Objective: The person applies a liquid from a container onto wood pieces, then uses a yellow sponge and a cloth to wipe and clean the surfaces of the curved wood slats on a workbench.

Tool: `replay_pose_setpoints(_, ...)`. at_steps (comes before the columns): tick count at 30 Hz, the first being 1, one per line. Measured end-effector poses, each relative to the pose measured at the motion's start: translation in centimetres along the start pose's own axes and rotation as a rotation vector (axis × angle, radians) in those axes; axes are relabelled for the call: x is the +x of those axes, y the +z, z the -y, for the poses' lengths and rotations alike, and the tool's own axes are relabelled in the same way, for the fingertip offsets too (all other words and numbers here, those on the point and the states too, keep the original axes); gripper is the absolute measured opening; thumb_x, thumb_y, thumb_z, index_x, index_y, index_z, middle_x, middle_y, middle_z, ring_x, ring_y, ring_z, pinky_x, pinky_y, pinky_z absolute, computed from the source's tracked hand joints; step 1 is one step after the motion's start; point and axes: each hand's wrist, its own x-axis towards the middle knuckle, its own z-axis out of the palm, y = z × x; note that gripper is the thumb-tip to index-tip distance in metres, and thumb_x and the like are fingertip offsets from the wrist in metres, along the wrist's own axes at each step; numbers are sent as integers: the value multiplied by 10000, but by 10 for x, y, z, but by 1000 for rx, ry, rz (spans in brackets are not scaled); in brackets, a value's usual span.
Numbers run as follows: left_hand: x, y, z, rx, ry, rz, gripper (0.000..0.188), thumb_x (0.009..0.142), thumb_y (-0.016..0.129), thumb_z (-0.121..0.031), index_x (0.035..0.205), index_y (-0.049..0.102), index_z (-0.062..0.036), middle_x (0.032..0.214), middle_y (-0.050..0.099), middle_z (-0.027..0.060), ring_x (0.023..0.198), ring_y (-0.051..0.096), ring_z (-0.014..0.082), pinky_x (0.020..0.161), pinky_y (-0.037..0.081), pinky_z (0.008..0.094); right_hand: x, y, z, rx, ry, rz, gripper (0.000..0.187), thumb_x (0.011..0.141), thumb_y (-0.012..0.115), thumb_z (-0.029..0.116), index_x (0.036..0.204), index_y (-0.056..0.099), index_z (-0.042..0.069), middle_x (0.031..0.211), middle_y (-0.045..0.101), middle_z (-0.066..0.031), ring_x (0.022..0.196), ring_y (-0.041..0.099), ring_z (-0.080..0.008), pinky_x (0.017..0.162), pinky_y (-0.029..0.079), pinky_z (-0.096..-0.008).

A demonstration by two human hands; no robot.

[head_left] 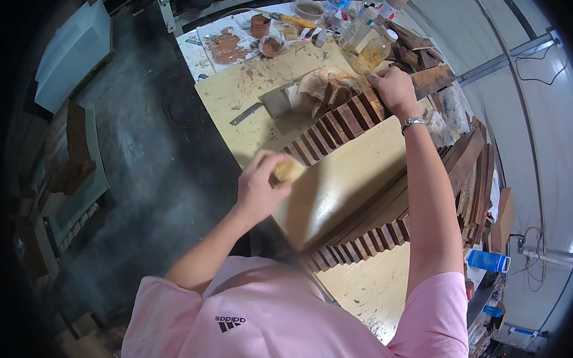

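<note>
My left hand (258, 187) is closed around a pale yellow block (289, 171), blurred, possibly a sponge. It hovers by the near left end of a long dark brown wooden strip (335, 128) with a row of square notches and teeth. Toward the strip's far right end, my right hand (394, 90) grips the wood, its fingertips partly hidden. A second toothed wooden piece (364, 242) lies nearer to me, partly behind my right forearm. Both pieces rest on a pale plywood sheet (356, 176).
Crumpled stained cloth (324, 86) and a metal ruler (246, 113) lie beyond the strip. Tubs, a brown-smeared sheet (225, 45) and several bottles (373, 50) stand at the back. Stacked dark wooden slats (475, 172) and a blue bottle (488, 261) are at right.
</note>
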Motion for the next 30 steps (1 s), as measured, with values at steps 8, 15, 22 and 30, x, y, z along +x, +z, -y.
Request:
replay_pose_setpoints(8, 7, -19, 8, 139, 108, 2, 377, 726, 745, -10, 1090, 687, -92, 1075, 654, 98, 959, 681, 301, 781, 569, 376, -1, 9, -11, -32, -80, -75, 487, 864, 666, 462, 895, 739, -18, 839, 689, -276, 850, 676, -430, 822, 520, -442)
replay_pose_setpoints(15, 13, -26, 10, 169, 250, -59, 345, 726, 733, -17, 1063, 691, -81, 1053, 647, 95, 972, 635, 323, 846, 536, 415, 1, 5, -1, 17, 2, -7, 459, 832, 677, 417, 855, 750, -36, 892, 694, -300, 926, 677, -441, 891, 524, -467)
replay_pose_setpoints(22, -6, -9, 26, 171, 98, -104, 478, 695, 758, 1, 1160, 672, -69, 1052, 615, 131, 951, 647, 298, 834, 549, 370, 4, 6, -6, 18, 18, 10, 502, 847, 669, 467, 893, 740, -28, 887, 697, -283, 905, 674, -438, 863, 521, -447)
replay_pose_setpoints(30, -1, -4, 14, 144, -35, -197, 469, 712, 761, -47, 1167, 644, -65, 1054, 600, 148, 986, 634, 350, 840, 535, 427, 4, 2, -6, 10, 26, 41, 478, 835, 655, 448, 868, 752, -19, 912, 699, -292, 943, 674, -443, 897, 523, -462)
